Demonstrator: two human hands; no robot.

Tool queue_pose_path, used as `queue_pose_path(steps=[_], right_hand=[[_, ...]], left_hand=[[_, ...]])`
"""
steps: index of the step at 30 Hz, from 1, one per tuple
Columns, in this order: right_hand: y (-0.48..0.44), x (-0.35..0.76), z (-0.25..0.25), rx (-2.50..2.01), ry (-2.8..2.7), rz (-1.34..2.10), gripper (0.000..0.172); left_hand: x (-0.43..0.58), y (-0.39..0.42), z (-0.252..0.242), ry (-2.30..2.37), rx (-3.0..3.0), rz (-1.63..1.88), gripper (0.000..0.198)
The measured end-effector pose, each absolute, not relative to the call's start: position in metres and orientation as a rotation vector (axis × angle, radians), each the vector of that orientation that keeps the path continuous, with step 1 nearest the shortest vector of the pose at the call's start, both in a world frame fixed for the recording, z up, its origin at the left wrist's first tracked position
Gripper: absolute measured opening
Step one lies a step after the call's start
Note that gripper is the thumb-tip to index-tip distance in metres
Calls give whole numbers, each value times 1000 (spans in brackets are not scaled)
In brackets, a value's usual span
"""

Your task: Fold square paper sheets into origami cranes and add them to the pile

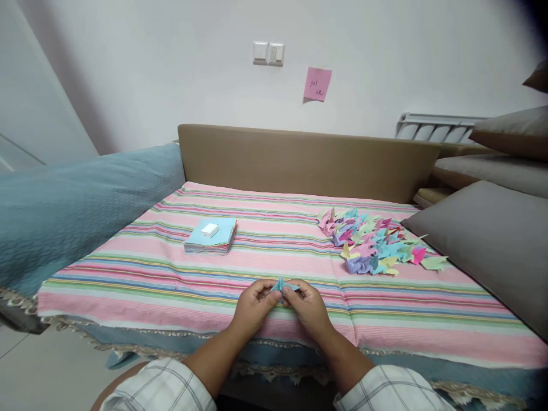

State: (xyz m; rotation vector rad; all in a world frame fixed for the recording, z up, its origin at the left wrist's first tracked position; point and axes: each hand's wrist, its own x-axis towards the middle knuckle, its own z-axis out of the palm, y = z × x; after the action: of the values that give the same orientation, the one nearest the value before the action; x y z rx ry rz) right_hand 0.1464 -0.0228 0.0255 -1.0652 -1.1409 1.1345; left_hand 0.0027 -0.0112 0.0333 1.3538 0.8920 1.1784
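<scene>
My left hand and my right hand meet over the near edge of the striped cloth. Both pinch a small, partly folded light blue paper piece between thumbs and fingertips. A stack of coloured square papers lies to the far left of my hands, with a small white block on top. A heap of several folded paper figures in pink, blue, green, yellow and purple lies to the far right.
A tan headboard runs along the back. A blue quilt lies at the left. Grey cushions crowd the right edge. On the wall hang a pink note and light switches.
</scene>
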Motion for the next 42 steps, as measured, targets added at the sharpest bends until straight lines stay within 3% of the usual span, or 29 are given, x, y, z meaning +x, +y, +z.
queue_pose_path(steps=[12,19,28,42], right_hand=[[-24,146,23,-1042,-1081,1195,36],[-26,140,24,-1085,-1059,1124,42],[-18,138,3,-948,-968,1222,33],[-27,128,15,-1121,-1083,1062,35]], left_hand=[[7,-12,32,990,1286,1226,31],[6,-13,29,1034,1532,1308,24],[10,-14,31,889,1164,1202,34],[13,-16,30,984,1327,1261,40]])
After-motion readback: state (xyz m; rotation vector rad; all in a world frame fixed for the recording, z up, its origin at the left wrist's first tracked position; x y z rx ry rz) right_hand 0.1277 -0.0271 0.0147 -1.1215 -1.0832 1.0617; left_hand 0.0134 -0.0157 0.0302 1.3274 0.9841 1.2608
